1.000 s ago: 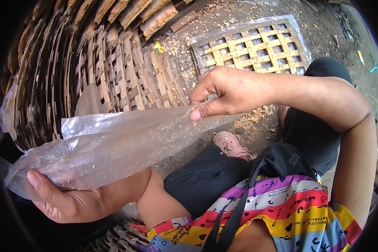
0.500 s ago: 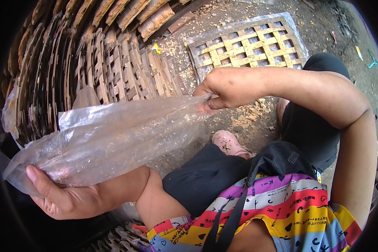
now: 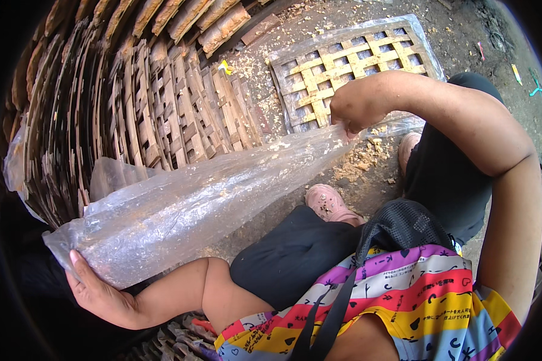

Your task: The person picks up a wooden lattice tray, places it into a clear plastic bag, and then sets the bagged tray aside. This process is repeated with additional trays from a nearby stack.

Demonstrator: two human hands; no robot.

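A crumpled, clear plastic sheet (image 3: 183,204) with crumbs on it is stretched diagonally between my hands. At the lower left, my left hand (image 3: 99,292) grips one end, its thumb over the film. My right hand (image 3: 358,105) is closed on the other end, its fingertips partly hidden, just in front of a square woven bamboo tray (image 3: 292,69) lined with plastic on the ground.
Leaning stacks of weathered woven trays (image 3: 162,102) fill the left and back. Crumbs (image 3: 361,162) are scattered over the dirty floor (image 3: 488,54), with small coloured scraps (image 3: 517,74) at the right. Pink clogs (image 3: 328,204) are on my feet, beside my dark-clad legs.
My right hand has moved rightward and away from me, drawing the sheet out longer. My left hand has shifted a little rightward and downward with its end.
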